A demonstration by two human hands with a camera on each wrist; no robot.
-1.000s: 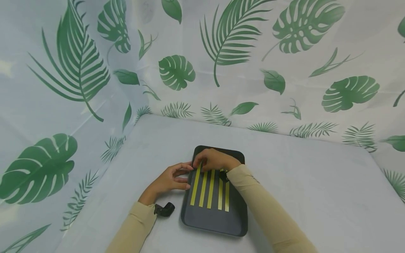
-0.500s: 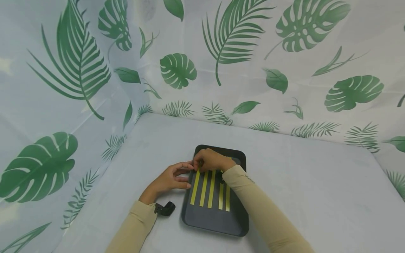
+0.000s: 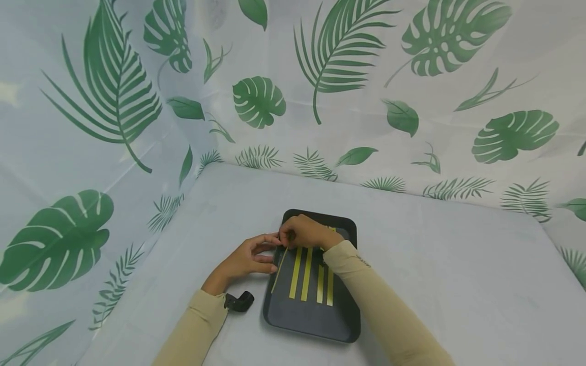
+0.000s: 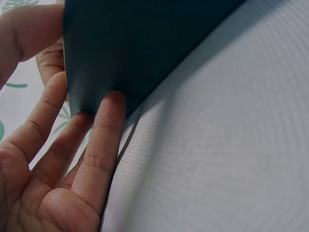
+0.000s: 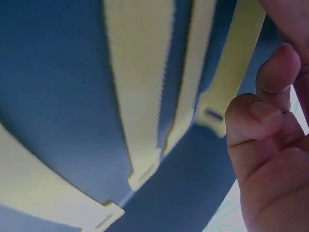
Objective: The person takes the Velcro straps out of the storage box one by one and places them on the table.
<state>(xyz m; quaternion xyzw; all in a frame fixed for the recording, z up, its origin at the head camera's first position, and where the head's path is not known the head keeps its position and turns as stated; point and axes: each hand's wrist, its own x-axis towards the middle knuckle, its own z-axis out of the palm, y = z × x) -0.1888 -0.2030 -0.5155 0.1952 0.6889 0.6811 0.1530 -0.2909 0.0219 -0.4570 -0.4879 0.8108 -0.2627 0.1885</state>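
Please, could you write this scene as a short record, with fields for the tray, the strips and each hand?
Tray: dark tray, rounded corners, on a pale surface
Strips: at least five yellow strips on it; upper parts partly hidden
Leftmost strip: leftmost strip seen nearly edge-on in the head view
Left hand: left hand touches the tray's left edge
Right hand: right hand over the tray, apparently pinching the leftmost strip
Background: leaf-print sheet

The tray [image 3: 304, 320] appears to be of smooth, matt plastic. The yellow straps [image 3: 306, 279] on it have finely toothed, rough edges; the right ones shine a little at their near end. The sleeves [image 3: 389, 305] look like matt cloth, the far curtain [image 3: 348, 127] like thin, creased cloth.
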